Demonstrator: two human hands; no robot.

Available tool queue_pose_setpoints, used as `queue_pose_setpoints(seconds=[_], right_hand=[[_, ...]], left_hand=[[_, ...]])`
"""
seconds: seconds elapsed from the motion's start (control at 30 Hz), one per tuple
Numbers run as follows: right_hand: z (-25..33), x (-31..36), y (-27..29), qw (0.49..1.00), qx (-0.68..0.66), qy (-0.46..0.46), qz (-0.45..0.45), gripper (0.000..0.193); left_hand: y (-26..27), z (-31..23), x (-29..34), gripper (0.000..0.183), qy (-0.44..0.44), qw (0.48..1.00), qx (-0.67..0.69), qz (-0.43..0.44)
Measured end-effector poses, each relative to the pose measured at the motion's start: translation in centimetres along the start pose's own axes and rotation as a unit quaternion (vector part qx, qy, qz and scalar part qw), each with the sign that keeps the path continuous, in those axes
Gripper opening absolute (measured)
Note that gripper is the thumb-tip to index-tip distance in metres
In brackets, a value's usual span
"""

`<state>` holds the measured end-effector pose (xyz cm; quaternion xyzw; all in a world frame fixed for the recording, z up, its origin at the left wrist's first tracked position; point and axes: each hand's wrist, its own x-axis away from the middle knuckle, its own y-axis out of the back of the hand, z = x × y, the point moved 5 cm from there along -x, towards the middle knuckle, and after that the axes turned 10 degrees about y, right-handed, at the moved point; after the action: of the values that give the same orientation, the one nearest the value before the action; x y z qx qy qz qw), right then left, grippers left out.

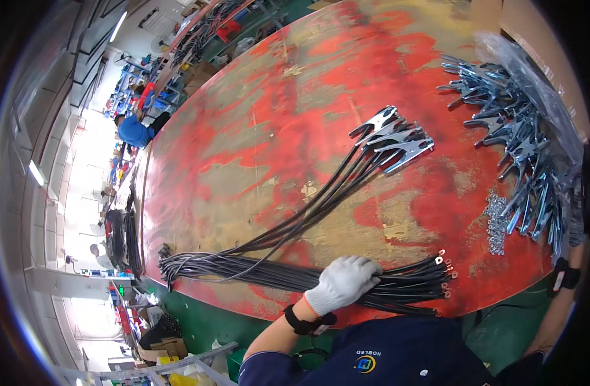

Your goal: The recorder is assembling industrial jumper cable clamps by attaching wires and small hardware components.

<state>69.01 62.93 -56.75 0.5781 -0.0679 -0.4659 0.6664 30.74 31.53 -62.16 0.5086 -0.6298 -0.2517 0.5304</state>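
My left hand (346,281), in a white knit glove, lies across a thick bundle of black cables (276,273) with its fingers curled over them. Ring terminals (440,257) show at the cables' right ends. My right hand (575,215) is at the far right rim, beside a heap of metal clamps (520,135) in a clear plastic bag (546,96); its fingers are dim and cannot be made out. Several metal clamps (398,140) lie mid-table, attached to black cables (321,199) that run back to the left end of the bundle.
A pile of small metal nuts (496,222) sits near the clamp heap. The worn red table (243,148) has a curved-looking edge near my body. A cardboard box (539,45) stands at the far right. Another person in blue (134,131) is beyond the table's left side.
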Motion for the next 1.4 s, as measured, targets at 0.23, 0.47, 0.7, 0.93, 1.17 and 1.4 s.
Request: queue_pose_setpoints(seconds=[0.23,0.47,0.7,0.93,1.17,1.4], right_hand=[[-3.6,5.1,0.9,0.995,0.057,-0.06,-0.055,0.035],[-1.3,6.7,-2.1,0.991,-0.082,-0.104,-0.009,0.049],[5.0,6.5,-4.7,0.749,-0.573,-0.312,-0.114,0.059],[6.9,9.4,-6.1,0.74,-0.575,-0.34,-0.086,0.067],[7.4,13.4,-6.3,0.717,-0.631,-0.29,-0.052,0.051],[12.9,11.3,-7.0,0.681,-0.683,-0.247,0.092,0.054]], left_hand=[[2.7,7.0,3.8,0.022,0.104,0.977,-0.185,0.0],[2.6,8.3,4.4,0.027,0.038,0.948,-0.316,0.0],[3.7,4.9,2.3,0.025,-0.062,0.981,-0.18,-0.033],[3.5,-4.9,-3.8,0.036,0.044,0.968,0.232,0.085],[3.6,-4.6,-4.5,0.031,0.031,0.964,0.261,0.031],[5.1,-6.5,-3.7,0.023,0.06,0.965,0.189,-0.171]])
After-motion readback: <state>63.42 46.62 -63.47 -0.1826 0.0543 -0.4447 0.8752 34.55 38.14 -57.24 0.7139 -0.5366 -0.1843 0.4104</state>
